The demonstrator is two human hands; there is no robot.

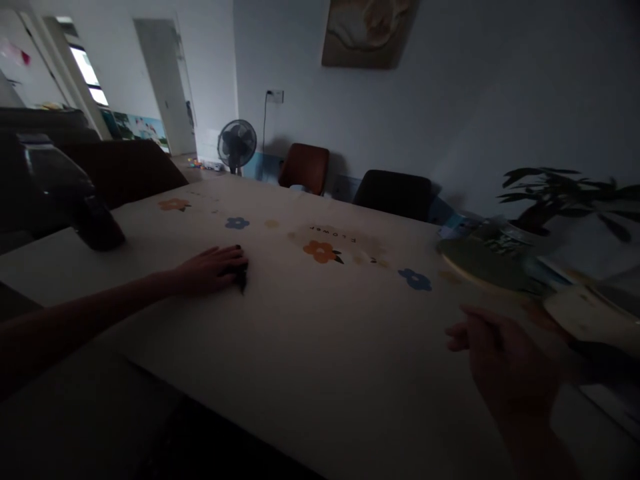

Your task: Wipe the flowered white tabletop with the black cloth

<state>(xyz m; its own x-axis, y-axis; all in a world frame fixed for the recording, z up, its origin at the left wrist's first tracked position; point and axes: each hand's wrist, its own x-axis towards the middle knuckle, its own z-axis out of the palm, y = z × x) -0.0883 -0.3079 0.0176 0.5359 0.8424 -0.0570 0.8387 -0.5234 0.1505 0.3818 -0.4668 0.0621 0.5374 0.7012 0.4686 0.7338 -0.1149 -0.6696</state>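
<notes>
On the pale tablecloth, my left hand rests palm down, its fingers curved over a small dark object. The dim light hides what kind of object that is. My right hand hovers over the right side of the table, loosely bent and slightly blurred. Its fingers are partly apart, and nothing shows in them. Left of my left hand, a clear bottle with dark contents appears tilted in the view.
A round green mat lies at the table's right, beside a potted plant and a pale container. A brown chair and a black chair stand at the far side. Behind is a fan.
</notes>
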